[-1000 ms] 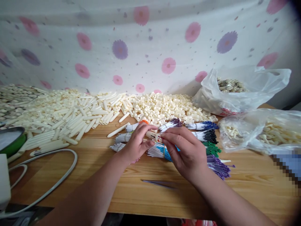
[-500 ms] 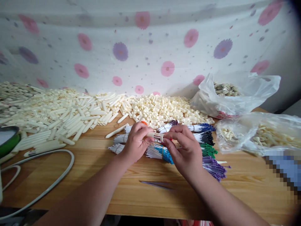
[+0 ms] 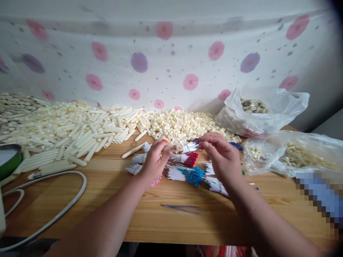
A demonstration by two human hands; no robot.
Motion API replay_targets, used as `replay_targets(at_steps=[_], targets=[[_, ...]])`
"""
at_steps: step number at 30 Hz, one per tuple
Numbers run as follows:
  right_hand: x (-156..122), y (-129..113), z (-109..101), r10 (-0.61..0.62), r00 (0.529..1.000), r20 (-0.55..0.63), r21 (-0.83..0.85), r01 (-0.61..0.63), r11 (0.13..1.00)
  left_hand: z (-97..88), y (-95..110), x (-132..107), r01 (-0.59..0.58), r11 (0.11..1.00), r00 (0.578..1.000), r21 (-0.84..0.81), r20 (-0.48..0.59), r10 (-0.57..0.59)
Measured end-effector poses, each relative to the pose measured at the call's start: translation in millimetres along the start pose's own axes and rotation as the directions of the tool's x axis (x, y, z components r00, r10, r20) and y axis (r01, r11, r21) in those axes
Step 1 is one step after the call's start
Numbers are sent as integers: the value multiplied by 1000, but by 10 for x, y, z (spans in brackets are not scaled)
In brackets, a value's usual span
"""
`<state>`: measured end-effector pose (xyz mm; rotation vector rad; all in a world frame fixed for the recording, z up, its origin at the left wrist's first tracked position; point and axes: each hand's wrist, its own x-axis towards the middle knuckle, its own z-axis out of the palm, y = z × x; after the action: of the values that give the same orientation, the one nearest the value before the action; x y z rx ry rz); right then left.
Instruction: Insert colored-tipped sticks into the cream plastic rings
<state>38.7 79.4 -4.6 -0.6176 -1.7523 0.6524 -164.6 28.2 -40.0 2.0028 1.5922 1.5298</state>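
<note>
My left hand (image 3: 155, 159) is closed around a cream slotted pen part (image 3: 175, 147), with its round open end facing right. Apart from it, my right hand (image 3: 223, 157) hovers over bundled pen refills, thumb and fingertips close together; anything between them is too small to make out. The dark purple-tipped bundle (image 3: 191, 145) lies nearest those fingertips. Below the pen part are a red-tipped bundle (image 3: 190, 159) and a blue-tipped bundle (image 3: 194, 175). Pink tips (image 3: 155, 182) show under my left wrist. My right hand partly hides other white refills (image 3: 217, 185).
Tweezers (image 3: 180, 208) lie near the table's front. Long cream pen barrels (image 3: 80, 132) and short slotted parts (image 3: 184, 121) are heaped at the back. Plastic bags (image 3: 284, 107) of parts stand right. A white cable (image 3: 83, 185) loops beside a green-rimmed bowl (image 3: 16, 166) at left.
My right hand has pulled away from the pen part, moving right and slightly up. My left hand still holds the part, now turned with its open end more toward me. The view shifted slightly.
</note>
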Motion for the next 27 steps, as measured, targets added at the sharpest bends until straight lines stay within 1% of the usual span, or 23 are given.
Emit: replay_targets(at_steps=[1,2,3,4,5,6,7,9,11,13,15,17,19,22,25,27], targets=[[58,1,-65,20,992,121,-102,-8,995,0,2,6,70,995,998,-76,12,-69],[105,0,-121,56,956,287,-207,5,978,1,13,11,133,980,991,-147,36,-129],[135,-2,-164,111,881,459,-308,40,951,3,31,12,182,963,983,-200,74,-171],[147,-4,-192,173,786,593,-392,95,915,4,56,11,217,947,974,-236,123,-192],[140,-4,-206,229,702,675,-461,158,873,6,86,6,238,936,965,-258,176,-197],[118,-1,-207,278,645,711,-520,218,826,9,120,-1,250,930,955,-271,228,-190],[85,5,-198,318,618,719,-572,266,776,12,154,-10,256,926,944,-278,277,-177],[6,28,-164,386,603,698,-660,333,674,21,216,-27,259,923,918,-284,370,-144],[-64,64,-121,428,587,687,-702,385,600,32,258,-36,281,924,867,-260,481,-128],[-112,103,-75,438,590,678,-719,411,560,44,276,-36,319,925,793,-207,592,-142],[-141,132,-28,433,606,667,-729,414,545,56,270,-30,356,923,723,-147,670,-171],[-155,137,10,426,622,658,-737,411,537,68,251,-26,370,923,682,-109,707,-190],[-154,112,19,414,635,652,-740,414,530,78,232,-27,372,924,667,-89,718,-200],[-112,37,-71,374,664,648,-742,438,507,87,225,-37,372,925,678,-84,705,-208],[-27,-36,-297,328,691,644,-748,479,458,89,237,-42,371,921,687,-117,702,-188],[35,-72,-475,321,713,624,-765,472,438,89,239,-38,365,921,694,-137,700,-171]])
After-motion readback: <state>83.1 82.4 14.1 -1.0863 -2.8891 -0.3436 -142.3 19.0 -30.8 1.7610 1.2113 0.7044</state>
